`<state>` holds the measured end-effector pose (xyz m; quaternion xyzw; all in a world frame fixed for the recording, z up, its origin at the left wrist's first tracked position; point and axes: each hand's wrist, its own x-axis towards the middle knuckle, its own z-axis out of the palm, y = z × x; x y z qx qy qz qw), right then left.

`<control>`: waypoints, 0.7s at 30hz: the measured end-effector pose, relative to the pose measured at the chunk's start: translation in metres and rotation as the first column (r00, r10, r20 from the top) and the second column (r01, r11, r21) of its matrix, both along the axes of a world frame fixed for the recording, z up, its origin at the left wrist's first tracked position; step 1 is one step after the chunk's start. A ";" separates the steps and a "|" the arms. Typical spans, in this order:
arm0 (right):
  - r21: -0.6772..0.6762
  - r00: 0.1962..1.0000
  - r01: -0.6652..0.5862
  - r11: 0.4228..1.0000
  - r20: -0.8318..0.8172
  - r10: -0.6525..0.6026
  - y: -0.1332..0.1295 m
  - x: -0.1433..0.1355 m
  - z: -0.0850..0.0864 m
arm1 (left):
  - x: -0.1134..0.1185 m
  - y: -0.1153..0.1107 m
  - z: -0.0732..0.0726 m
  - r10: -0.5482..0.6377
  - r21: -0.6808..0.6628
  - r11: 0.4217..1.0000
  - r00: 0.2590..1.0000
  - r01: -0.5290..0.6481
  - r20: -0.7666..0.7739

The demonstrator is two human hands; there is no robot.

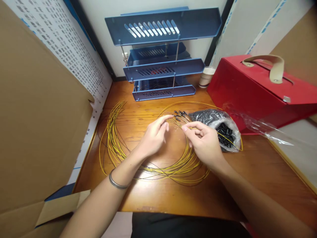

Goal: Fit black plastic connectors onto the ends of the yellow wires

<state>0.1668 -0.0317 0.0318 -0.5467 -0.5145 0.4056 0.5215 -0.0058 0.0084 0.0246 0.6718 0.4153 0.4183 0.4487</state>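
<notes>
Both of my hands are over a loose coil of yellow and dark thin wires (173,170) on the wooden table. My left hand (155,135) has its index finger stretched toward the small black-capped wire ends (182,114), and its other fingers are loosely bent with nothing seen in them. Thumb and index of my right hand (205,142) are pinched together just right of those ends. A single yellow wire (225,137) runs into the right hand from a loop on the right. Beside that hand lies a clear plastic bag (210,115) of small black caps (224,130).
A blue tiered file rack (163,71) stands at the back, with a paper cup (206,77) to its right. A red box (250,89) with a beige handle fills the right. Cardboard (42,109) walls the left side.
</notes>
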 end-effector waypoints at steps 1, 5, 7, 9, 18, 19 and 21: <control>0.002 1.000 0.003 1.000 0.002 -0.003 0.000 0.000 0.000 | 0.001 0.000 0.000 -0.018 -0.028 0.999 1.000 0.019 0.019; 0.011 1.000 0.005 1.000 0.013 -0.005 0.000 0.000 0.003 | 0.005 0.000 -0.002 -0.038 -0.135 0.989 0.986 0.061 0.163; 0.010 1.000 0.003 1.000 0.020 -0.003 -0.001 0.001 0.004 | 0.006 0.000 -0.003 -0.028 -0.186 0.980 0.976 0.069 0.216; 0.006 1.000 0.002 1.000 0.025 -0.002 -0.001 0.001 0.004 | 0.006 0.001 -0.003 -0.005 -0.196 0.979 0.970 0.054 0.243; 0.046 0.998 0.028 0.999 0.062 -0.031 -0.002 0.000 0.003 | 0.002 0.003 -0.008 0.086 0.077 0.993 0.993 -0.092 0.083; 0.058 0.997 0.035 0.998 0.073 -0.039 -0.003 0.000 0.003 | 0.002 0.003 -0.008 0.085 0.088 0.992 0.994 -0.090 0.062; 0.082 0.994 0.044 0.996 0.093 -0.051 -0.003 -0.001 0.003 | 0.002 0.001 -0.007 0.077 0.111 0.991 0.997 -0.079 0.026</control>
